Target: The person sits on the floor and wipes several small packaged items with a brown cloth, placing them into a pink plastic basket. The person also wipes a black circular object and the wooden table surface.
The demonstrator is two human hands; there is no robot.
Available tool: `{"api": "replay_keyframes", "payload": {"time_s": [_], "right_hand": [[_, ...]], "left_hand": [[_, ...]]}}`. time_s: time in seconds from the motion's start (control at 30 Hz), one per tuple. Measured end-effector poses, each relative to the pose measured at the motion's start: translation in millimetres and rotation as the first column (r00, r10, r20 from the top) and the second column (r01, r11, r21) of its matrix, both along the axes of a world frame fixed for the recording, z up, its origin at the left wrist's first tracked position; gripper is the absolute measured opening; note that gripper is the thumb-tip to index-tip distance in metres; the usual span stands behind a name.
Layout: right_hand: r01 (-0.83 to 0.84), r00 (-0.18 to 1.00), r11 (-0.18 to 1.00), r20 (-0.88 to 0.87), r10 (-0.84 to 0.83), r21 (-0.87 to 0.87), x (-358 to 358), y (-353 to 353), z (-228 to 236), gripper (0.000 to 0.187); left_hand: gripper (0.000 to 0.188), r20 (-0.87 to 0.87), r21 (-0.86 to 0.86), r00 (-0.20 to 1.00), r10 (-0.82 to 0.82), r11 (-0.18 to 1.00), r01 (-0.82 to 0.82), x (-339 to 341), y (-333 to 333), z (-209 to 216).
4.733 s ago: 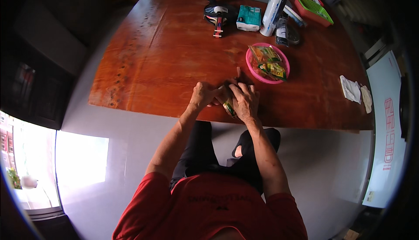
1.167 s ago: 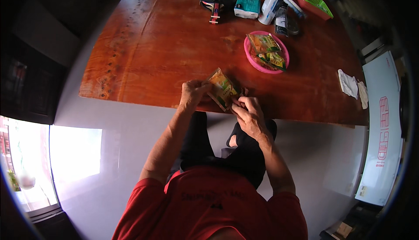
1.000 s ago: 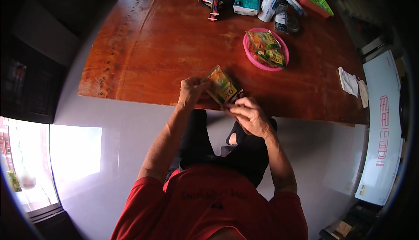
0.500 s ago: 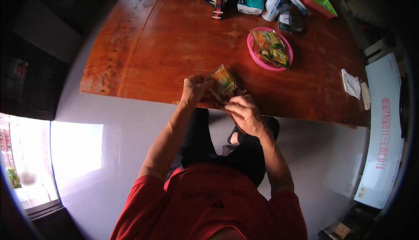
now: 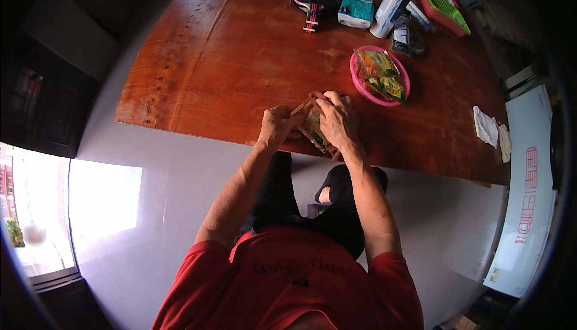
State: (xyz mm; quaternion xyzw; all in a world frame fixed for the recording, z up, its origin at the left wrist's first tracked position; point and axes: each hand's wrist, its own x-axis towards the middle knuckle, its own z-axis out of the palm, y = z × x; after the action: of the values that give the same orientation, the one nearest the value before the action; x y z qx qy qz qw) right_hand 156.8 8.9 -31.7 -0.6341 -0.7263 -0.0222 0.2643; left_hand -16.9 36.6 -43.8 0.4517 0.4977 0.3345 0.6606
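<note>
At the table's near edge, a small flat food packet (image 5: 313, 127) with a green and orange print is held between my two hands. My left hand (image 5: 277, 126) pinches its left edge with the fingers closed. Across the upper right part lies my right hand (image 5: 338, 121), fingers bent down over the packet's top edge and covering much of the print. Brown strips show along the packet's upper left edge and by its lower corner; what they are, I cannot tell. Farther right, a pink round basket (image 5: 355, 82) contains several similar packets (image 5: 381, 69).
Toward the back of the wooden table (image 5: 228, 60) stand a teal tissue pack (image 5: 356, 9), a silvery cylinder (image 5: 393, 7), a black object with a striped strap (image 5: 311, 9) and a green-and-red basket (image 5: 443, 9). White cloths (image 5: 485, 127) lie at the right edge.
My right hand has moved up from the packet's lower right corner onto its upper edge. The packet has turned and is more hidden. The whole view has shifted slightly.
</note>
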Motion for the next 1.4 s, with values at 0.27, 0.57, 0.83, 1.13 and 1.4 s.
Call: {"api": "replay_keyframes", "payload": {"time_s": [0.27, 0.57, 0.83, 1.13, 1.4], "right_hand": [[-0.122, 0.991, 0.991, -0.068, 0.118, -0.059, -28.6, -12.1, 5.5, 0.035], [-0.201, 0.978, 0.979, -0.06, 0.199, -0.029, -25.8, -16.5, 6.5, 0.043], [-0.292, 0.948, 0.956, -0.121, 0.293, 0.024, -18.8, -25.4, 7.2, 0.036], [0.115, 0.993, 0.99, -0.046, -0.112, 0.077, -4.4, -2.6, -15.1, 0.019], [0.025, 0.993, 0.998, 0.111, -0.03, 0.051, 48.1, -76.5, -6.3, 0.033]], "left_hand": [[0.033, 0.354, -0.209, 0.935, 0.025, 0.977, 0.053, -14.1, 0.6, 8.1], [0.03, 0.403, -0.174, 0.914, -0.037, 0.978, 0.116, -18.8, 0.5, 1.8], [0.031, 0.275, -0.129, 0.961, -0.01, 0.991, 0.047, -12.1, 0.9, -1.1], [0.035, 0.171, -0.111, 0.985, 0.016, 0.994, 0.003, -4.3, -1.1, -0.7], [0.036, 0.197, -0.12, 0.98, 0.032, 0.993, -0.008, -6.6, -1.8, -5.4]]}}
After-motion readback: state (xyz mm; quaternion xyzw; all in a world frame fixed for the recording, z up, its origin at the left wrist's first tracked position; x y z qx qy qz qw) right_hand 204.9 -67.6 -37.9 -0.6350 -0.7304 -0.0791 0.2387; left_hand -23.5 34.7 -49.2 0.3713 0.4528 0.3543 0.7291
